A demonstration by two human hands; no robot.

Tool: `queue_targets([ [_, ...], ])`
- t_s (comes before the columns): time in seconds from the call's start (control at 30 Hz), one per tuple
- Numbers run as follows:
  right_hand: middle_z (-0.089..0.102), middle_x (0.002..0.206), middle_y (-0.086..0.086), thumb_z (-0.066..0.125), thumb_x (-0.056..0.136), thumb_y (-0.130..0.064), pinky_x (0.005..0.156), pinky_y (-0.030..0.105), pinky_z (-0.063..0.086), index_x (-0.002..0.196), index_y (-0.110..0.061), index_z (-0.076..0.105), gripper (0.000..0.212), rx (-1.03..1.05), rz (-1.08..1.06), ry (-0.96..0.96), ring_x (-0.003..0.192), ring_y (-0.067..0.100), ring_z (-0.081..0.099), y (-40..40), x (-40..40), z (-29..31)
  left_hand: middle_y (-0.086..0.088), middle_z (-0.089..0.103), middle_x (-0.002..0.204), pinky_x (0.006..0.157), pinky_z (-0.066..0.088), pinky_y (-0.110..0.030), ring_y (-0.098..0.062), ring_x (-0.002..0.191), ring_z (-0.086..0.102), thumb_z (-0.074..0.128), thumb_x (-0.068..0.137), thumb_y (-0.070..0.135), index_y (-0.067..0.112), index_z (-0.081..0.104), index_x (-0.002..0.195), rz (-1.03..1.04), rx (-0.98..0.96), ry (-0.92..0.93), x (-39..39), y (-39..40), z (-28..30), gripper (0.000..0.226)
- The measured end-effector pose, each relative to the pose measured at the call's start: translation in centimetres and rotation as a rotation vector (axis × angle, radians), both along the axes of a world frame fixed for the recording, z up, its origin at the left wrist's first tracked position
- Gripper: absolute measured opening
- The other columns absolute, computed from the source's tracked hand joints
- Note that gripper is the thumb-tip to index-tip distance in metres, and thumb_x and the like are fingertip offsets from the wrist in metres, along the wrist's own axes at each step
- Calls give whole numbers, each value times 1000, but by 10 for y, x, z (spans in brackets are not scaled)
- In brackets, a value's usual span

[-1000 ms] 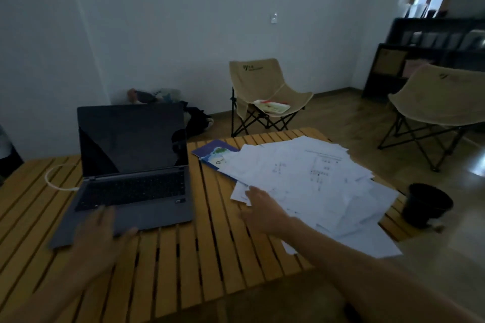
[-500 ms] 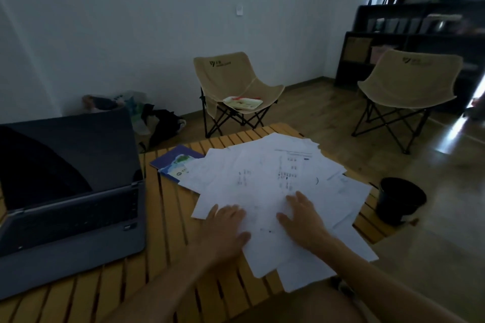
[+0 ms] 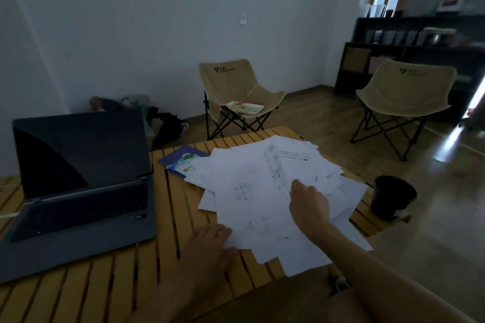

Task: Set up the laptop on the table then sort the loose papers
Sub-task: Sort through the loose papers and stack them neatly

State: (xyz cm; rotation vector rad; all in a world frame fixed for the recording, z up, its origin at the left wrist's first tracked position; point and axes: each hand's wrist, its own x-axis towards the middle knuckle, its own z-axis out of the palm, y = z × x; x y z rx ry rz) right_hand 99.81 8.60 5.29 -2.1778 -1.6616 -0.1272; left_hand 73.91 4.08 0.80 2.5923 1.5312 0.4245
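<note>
Two bare hands are down on the mess of loose papers (image 3: 265, 191), which sprawl in an overlapping heap across the right half of the slatted wooden table (image 3: 168, 207) and hang a bit past its near and right edges. Left hand (image 3: 210, 241) sits at the near-left edge of the pile, fingers curled onto the edge of a sheet, though honestly it's too dim to tell whether it's actually pinching the paper or only resting on it. Right hand (image 3: 308, 204) lies further in, on top of the heap, with its fingers bent down onto the sheets; can't make out a real grip there either, it looks more like pressing. Laptop (image 3: 78, 183) is open on the left side of the table, screen dark and tilted back, keyboard facing the person, just beside the papers but not touching them. Blue booklet (image 3: 183, 162) pokes out from under the far-left corner of the pile. Off the table, a black bin (image 3: 393, 196) stands on the floor by the right edge, and two beige folding chairs are behind it all, one near the wall (image 3: 236, 89) with a tray on its seat, the other (image 3: 404, 89) in front of a dark shelf unit (image 3: 420, 44).
</note>
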Motion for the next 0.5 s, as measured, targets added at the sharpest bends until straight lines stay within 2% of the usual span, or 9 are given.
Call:
queue_targets([
  [0.03,65,84,3,55,98,-14,61,32,50,91,-16,59,8,119,42,-87,77,19,60,-1,0,7,8,41,148,117,21,-25,-10,137,35,26,100,54,25,40,146,40,20,-48,-6,-1,3,56],
  [0.07,65,84,2,55,99,-15,60,33,51,91,-16,60,9,208,81,-76,75,18,59,-2,-2,15,8,39,150,114,19,-19,-9,137,34,26,99,50,24,37,147,64,26,-112,-12,-2,5,56],
  [0.13,64,78,-2,51,101,-17,57,35,50,89,-18,60,15,307,153,221,67,15,59,-3,-8,39,5,40,149,105,22,-14,-9,132,38,35,102,44,22,39,146,151,-51,-287,-24,-6,12,49],
  [0.17,63,77,-5,51,102,-17,55,35,49,88,-18,60,16,347,182,378,65,13,58,-5,-14,50,4,42,148,103,26,-16,-9,128,41,41,102,42,22,40,145,212,-102,-375,-33,-7,18,47],
  [0.23,62,77,-9,54,100,-20,57,31,46,88,-18,62,15,399,171,560,68,10,58,-8,-29,65,3,48,142,99,35,-22,-8,120,45,48,98,44,23,43,142,323,-166,-551,-50,-8,33,49],
  [0.33,66,83,-6,56,99,-25,60,25,44,91,-17,66,16,290,120,818,78,13,62,-9,-55,64,8,58,128,98,44,-30,-10,114,56,52,91,56,23,51,135,410,-330,-883,-75,-7,60,54],
  [0.4,69,86,-1,56,99,-25,60,24,47,91,-14,69,18,123,145,944,79,14,64,-11,-79,49,7,66,118,89,54,-31,-12,104,66,58,88,55,22,58,127,424,-430,-1138,-89,-9,71,51],
  [0.5,73,85,7,61,97,-24,63,35,57,88,-10,71,20,-59,216,1077,75,19,67,-20,-118,17,1,71,100,66,54,-20,-17,92,69,62,93,36,16,68,103,512,-323,-1122,-108,-17,72,23],
])
